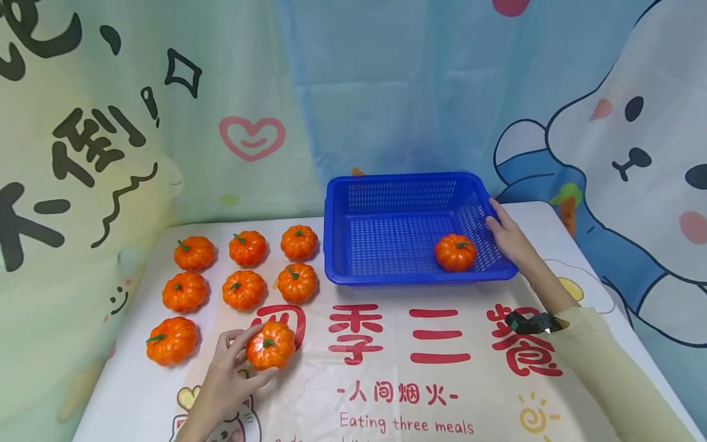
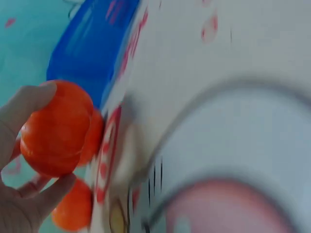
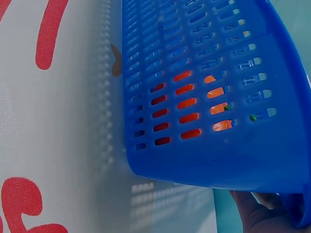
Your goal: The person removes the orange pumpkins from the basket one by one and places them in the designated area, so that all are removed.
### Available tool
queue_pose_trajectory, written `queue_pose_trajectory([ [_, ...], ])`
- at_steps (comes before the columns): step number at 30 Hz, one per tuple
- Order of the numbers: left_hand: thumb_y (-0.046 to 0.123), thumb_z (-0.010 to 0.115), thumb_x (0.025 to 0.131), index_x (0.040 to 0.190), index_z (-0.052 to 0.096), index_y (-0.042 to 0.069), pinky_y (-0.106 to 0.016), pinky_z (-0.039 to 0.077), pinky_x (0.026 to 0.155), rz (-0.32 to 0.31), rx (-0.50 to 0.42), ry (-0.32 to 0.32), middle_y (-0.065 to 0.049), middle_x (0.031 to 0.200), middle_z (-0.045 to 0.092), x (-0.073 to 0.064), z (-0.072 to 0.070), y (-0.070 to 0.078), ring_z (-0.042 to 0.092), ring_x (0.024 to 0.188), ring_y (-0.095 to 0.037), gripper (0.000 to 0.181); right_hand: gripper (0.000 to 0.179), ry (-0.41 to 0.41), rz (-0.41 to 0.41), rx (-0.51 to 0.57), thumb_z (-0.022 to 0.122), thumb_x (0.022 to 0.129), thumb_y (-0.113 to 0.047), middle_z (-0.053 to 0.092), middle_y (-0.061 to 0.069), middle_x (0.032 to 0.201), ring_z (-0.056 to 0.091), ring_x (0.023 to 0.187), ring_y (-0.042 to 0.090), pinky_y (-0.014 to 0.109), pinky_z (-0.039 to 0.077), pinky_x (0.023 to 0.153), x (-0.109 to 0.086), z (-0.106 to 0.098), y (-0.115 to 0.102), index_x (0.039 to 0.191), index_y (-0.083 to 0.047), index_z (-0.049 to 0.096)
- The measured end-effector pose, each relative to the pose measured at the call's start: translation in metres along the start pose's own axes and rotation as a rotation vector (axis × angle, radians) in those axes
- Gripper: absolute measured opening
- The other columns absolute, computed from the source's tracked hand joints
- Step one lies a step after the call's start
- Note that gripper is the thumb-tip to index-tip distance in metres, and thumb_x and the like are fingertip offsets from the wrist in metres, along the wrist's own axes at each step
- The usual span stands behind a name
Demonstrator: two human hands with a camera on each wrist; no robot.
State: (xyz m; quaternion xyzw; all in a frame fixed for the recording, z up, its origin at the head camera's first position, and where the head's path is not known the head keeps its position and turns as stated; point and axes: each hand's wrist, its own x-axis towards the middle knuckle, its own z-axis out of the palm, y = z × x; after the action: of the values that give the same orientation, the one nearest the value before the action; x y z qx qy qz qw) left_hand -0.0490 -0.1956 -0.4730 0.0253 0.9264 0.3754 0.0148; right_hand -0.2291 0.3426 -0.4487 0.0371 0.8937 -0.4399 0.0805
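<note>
My left hand [image 1: 234, 368] grips a small orange toy pumpkin [image 1: 270, 345] with a green stem, thumb on the near side and fingers on the far side. In the left wrist view the same pumpkin [image 2: 58, 128] sits between thumb and fingers, above the table. At the right end of a blue plastic basket [image 1: 420, 280], my right hand [image 1: 510, 236] holds the rim. The right wrist view shows that hand [image 3: 260, 213] partly hidden below the basket's rim. One pumpkin [image 1: 455, 252] lies inside the basket, near its right front corner; its orange shows through the slots.
Several more pumpkins [image 1: 185, 292] stand in loose rows on the left of the table, left of the basket. A printed cloth [image 1: 386, 374] with red characters covers the table front. Behind hangs a cartoon curtain [image 1: 375, 92].
</note>
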Motion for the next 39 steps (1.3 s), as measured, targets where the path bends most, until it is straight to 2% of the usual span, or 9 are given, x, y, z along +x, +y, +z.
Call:
queue_pose_trajectory([
  [7, 0.034, 0.081, 0.078, 0.145, 0.041, 0.018, -0.055, 0.048, 0.100, -0.279, 0.009, 0.039, -0.022, 0.129, 0.033, 0.009, -0.016, -0.023, 0.047, 0.117, -0.042, 0.079, 0.059, 0.015, -0.012, 0.005, 0.019, 0.106, -0.039, -0.002, 0.020, 0.162, 0.002, 0.148, 0.047, 0.067, 0.005, 0.116, -0.002, 0.001, -0.001, 0.156, -0.019, -0.006],
  [10, 0.038, 0.080, 0.079, 0.147, 0.038, 0.017, -0.056, 0.046, 0.102, -0.348, 0.003, 0.040, -0.024, 0.134, 0.029, 0.009, -0.019, -0.030, 0.045, 0.117, -0.042, 0.082, 0.059, 0.009, -0.004, 0.009, 0.019, 0.106, -0.039, -0.003, 0.020, 0.162, 0.001, 0.148, 0.046, 0.067, 0.004, 0.117, -0.002, 0.002, -0.002, 0.156, -0.020, -0.007],
  [19, 0.044, 0.077, 0.080, 0.150, 0.029, 0.012, -0.056, 0.046, 0.102, -0.391, 0.029, 0.033, -0.026, 0.136, 0.029, 0.009, -0.019, -0.034, 0.045, 0.117, -0.042, 0.091, 0.060, 0.000, 0.017, 0.009, 0.018, 0.105, -0.043, -0.004, 0.018, 0.163, 0.000, 0.149, 0.046, 0.069, 0.004, 0.115, -0.002, 0.000, -0.001, 0.156, -0.023, -0.009],
  [23, 0.035, 0.080, 0.080, 0.149, 0.028, 0.009, -0.059, 0.044, 0.103, -0.329, 0.066, 0.136, -0.026, 0.139, 0.032, 0.006, -0.018, -0.027, 0.043, 0.123, -0.043, 0.090, 0.061, -0.007, 0.023, 0.014, 0.018, 0.105, -0.044, -0.005, 0.017, 0.163, 0.000, 0.149, 0.046, 0.069, 0.004, 0.115, -0.001, 0.001, 0.001, 0.156, -0.024, -0.009],
  [28, 0.015, 0.084, 0.075, 0.138, 0.046, 0.006, -0.052, 0.045, 0.100, -0.090, 0.088, 0.326, -0.016, 0.135, 0.045, -0.003, -0.016, -0.006, 0.048, 0.123, -0.031, 0.074, 0.060, -0.006, 0.027, 0.014, 0.017, 0.105, -0.043, -0.005, 0.017, 0.163, 0.000, 0.149, 0.046, 0.069, 0.004, 0.115, -0.003, 0.001, 0.004, 0.156, -0.023, -0.009],
  [31, 0.012, 0.084, 0.074, 0.132, 0.051, 0.006, -0.021, 0.047, 0.100, 0.013, 0.083, 0.321, -0.012, 0.133, 0.049, -0.007, -0.015, 0.009, 0.051, 0.120, -0.026, 0.067, 0.060, -0.006, 0.029, 0.012, 0.017, 0.105, -0.042, -0.005, 0.017, 0.163, -0.001, 0.149, 0.046, 0.069, 0.004, 0.115, -0.003, 0.002, 0.005, 0.156, -0.023, -0.009],
  [34, 0.010, 0.084, 0.074, 0.131, 0.053, 0.007, 0.004, 0.032, 0.094, 0.059, 0.072, 0.285, -0.009, 0.132, 0.051, -0.010, -0.015, 0.021, 0.050, 0.119, -0.022, 0.065, 0.060, -0.003, 0.020, 0.005, 0.018, 0.105, -0.043, -0.005, 0.018, 0.163, 0.000, 0.149, 0.046, 0.069, 0.003, 0.115, -0.002, 0.002, 0.004, 0.156, -0.023, -0.008],
  [37, 0.010, 0.083, 0.074, 0.132, 0.053, 0.009, 0.007, 0.026, 0.092, 0.059, 0.068, 0.245, -0.006, 0.132, 0.052, -0.013, -0.014, 0.030, 0.050, 0.121, -0.018, 0.065, 0.060, 0.000, 0.008, 0.000, 0.018, 0.105, -0.042, -0.004, 0.019, 0.163, 0.000, 0.148, 0.046, 0.068, 0.003, 0.116, -0.001, 0.001, 0.002, 0.156, -0.021, -0.008],
  [39, 0.011, 0.082, 0.076, 0.133, 0.053, 0.011, -0.002, 0.038, 0.095, 0.057, 0.063, 0.215, -0.004, 0.133, 0.052, -0.015, -0.013, 0.034, 0.050, 0.122, -0.016, 0.064, 0.060, 0.000, 0.007, 0.002, 0.018, 0.106, -0.041, -0.004, 0.018, 0.163, 0.000, 0.149, 0.046, 0.068, 0.003, 0.116, 0.000, 0.000, 0.001, 0.156, -0.021, -0.008],
])
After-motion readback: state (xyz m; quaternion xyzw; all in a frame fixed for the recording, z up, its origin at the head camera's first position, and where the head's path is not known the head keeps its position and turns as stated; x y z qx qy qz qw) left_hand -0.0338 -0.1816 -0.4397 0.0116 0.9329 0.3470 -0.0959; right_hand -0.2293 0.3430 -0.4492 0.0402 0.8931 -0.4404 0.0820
